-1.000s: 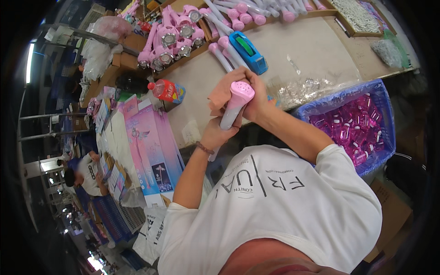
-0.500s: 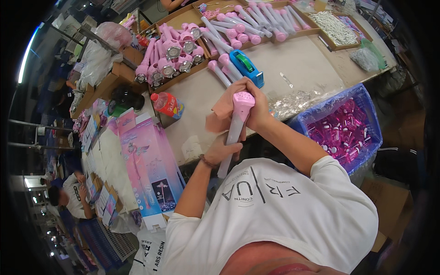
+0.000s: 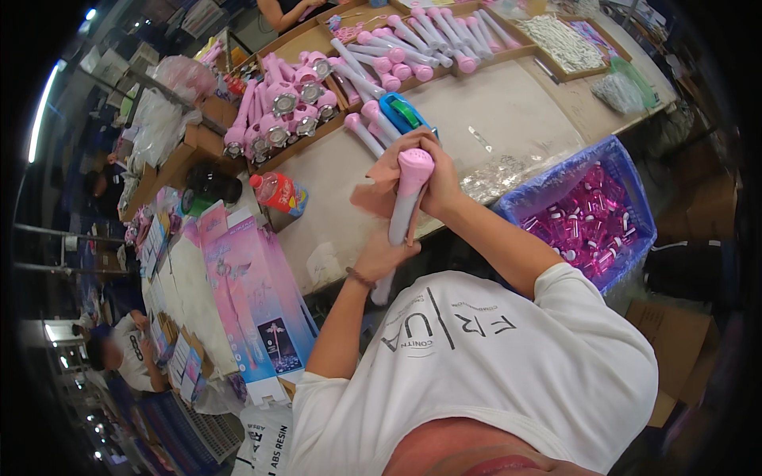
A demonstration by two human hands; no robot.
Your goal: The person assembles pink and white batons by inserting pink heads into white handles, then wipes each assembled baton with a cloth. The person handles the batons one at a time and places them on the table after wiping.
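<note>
In front of my chest is a toy wand (image 3: 402, 213) with a pink perforated head and a pale translucent tube. My left hand (image 3: 383, 255) is closed round the tube's lower part, and the tube's end sticks out below it. Higher up, my right hand (image 3: 441, 184) is closed around a brown-pink cloth (image 3: 379, 198) pressed against the wand beside its head. The cloth partly hides the fingers, and a loose flap hangs off to the left. Just beyond my right hand lies a blue tape dispenser (image 3: 406, 113) with a green roll, next to several similar wands (image 3: 367, 136).
Cardboard trays hold pink wand parts with silvery round fittings (image 3: 283, 103) and pink-headed tubes (image 3: 444, 36). A red-labelled bottle (image 3: 279, 194) stands left, near a printed wand box (image 3: 250, 297). At right is a blue crate (image 3: 635, 202) of magenta bottles. Another person (image 3: 131, 353) sits at far left.
The wand's head has tipped, showing more of its top. My left hand has turned, so its thumb no longer lies across the tube's front. The bench view has shifted slightly left.
</note>
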